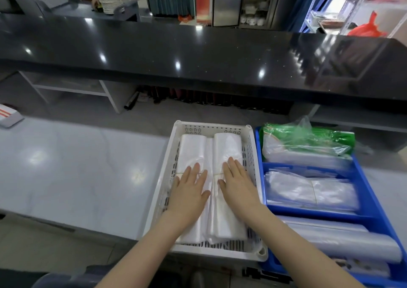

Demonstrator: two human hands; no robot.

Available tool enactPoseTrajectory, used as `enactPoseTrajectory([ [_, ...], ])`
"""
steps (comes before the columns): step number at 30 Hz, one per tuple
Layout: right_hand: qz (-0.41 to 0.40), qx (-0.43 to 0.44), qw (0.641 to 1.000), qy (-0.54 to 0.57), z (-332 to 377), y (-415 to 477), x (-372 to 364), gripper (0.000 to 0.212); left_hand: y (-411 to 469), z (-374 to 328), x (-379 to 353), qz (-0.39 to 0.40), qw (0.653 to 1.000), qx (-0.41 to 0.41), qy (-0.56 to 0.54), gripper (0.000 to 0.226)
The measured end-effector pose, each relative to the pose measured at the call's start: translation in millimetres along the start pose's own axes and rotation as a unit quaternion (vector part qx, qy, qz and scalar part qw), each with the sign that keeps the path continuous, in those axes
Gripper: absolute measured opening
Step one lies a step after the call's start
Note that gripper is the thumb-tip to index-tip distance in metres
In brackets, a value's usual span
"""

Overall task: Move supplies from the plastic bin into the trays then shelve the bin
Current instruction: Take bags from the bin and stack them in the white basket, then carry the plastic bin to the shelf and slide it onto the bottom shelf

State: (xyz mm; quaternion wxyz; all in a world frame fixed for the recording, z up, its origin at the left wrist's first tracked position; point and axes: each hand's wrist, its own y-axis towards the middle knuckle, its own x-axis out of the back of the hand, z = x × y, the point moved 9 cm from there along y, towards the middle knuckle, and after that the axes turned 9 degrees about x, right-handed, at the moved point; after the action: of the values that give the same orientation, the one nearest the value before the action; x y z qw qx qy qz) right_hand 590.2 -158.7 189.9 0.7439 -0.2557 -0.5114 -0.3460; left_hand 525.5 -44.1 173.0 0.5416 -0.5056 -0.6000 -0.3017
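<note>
Pale stone-look worktop (pixel 77 173) below a glossy black counter (pixel 198 56). On it stands a white perforated bin (pixel 211 126), with the blue trays (pixel 308 166) touching its right side. The trays already hold flat packs of clear bags, and a green-printed pack (pixel 308 138) lies in the far compartment.

Inside the bin, two bundles of clear plastic bags lie side by side lengthwise: left bundle (pixel 191 146) and right bundle (pixel 226 144). Each is cinched at mid-length by a thin rubber band (pixel 217 174).

The left hand (pixel 189 190) lies flat on the left bundle and the right hand (pixel 237 184) on the right one. The fingers are straight and gripping nothing, and the hands are slightly apart.

The bundles will probably handle as light, limp and slick, sagging at both ends and fanning if pinched by a corner. The banded waist looks the surest hold, with fingers slid underneath and the thumb on top. A band may slip or snap if pulled on directly.
</note>
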Motion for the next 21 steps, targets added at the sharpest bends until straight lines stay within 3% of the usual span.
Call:
enactPoseTrajectory([
  [7,-0.013,0.024,1.000,-0.011,13,-1,8,0.055,-5,4,10,-0.003,0.999,0.007,-0.041,0.062],
  [12,0.002,0.135,0.990,0.041,59,-20,21,0.051,-55,18,59,-0.115,0.980,0.019,-0.163,0.043],
  [15,0.014,0.234,0.971,0.056,109,-40,23,0.048,-111,47,80,-0.195,0.947,0.093,-0.239,0.034],
  [18,0.025,0.331,0.941,0.066,169,-68,17,0.045,-185,91,85,-0.287,0.889,0.187,-0.303,0.029],
  [21,0.060,0.422,0.902,0.066,232,-101,-1,0.045,-264,136,67,-0.307,0.860,0.286,-0.291,0.027],
])
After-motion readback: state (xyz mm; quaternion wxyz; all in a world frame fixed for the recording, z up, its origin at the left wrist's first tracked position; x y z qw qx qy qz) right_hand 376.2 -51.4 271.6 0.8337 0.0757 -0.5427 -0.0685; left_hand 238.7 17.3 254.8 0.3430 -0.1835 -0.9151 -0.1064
